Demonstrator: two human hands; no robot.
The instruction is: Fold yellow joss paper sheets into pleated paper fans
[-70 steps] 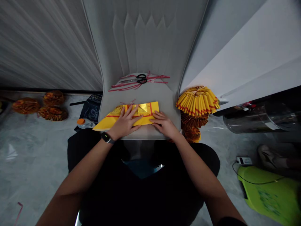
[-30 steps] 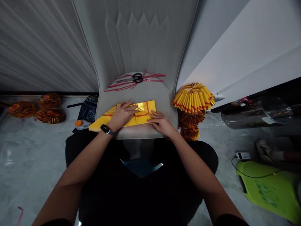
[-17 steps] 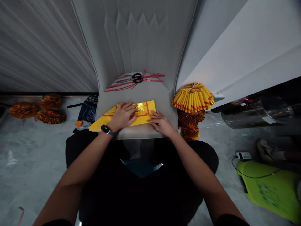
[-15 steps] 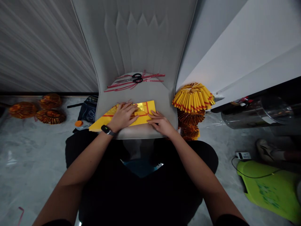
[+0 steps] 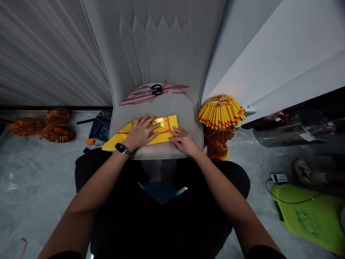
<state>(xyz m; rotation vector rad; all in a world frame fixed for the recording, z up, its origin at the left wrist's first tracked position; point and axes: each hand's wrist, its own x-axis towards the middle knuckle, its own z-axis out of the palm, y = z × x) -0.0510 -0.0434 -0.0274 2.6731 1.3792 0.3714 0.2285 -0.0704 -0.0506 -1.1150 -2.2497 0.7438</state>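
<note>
A folded sheet of yellow paper (image 5: pixel 162 138) with red lines and a shiny gold patch lies across the front of a grey chair seat (image 5: pixel 161 107). Its left end tapers to a point, while the right end is squared off. My left hand (image 5: pixel 139 133) rests on the paper's middle, fingers stretched out and palm down, hiding part of the print. At the lower right edge, my right hand (image 5: pixel 186 141) touches the paper with its fingers slightly apart. Black-handled scissors (image 5: pixel 156 89) lie on red plastic strips (image 5: pixel 176 86) farther back on the seat.
Right of the chair, a pleated yellow paper fan (image 5: pixel 222 112) tops a stack of others. More pleated rosettes (image 5: pixel 58 133) sit on the floor at left, near a dark bag (image 5: pixel 101 125) and an orange-capped bottle (image 5: pixel 90 142). A green stool (image 5: pixel 307 216) stands at lower right.
</note>
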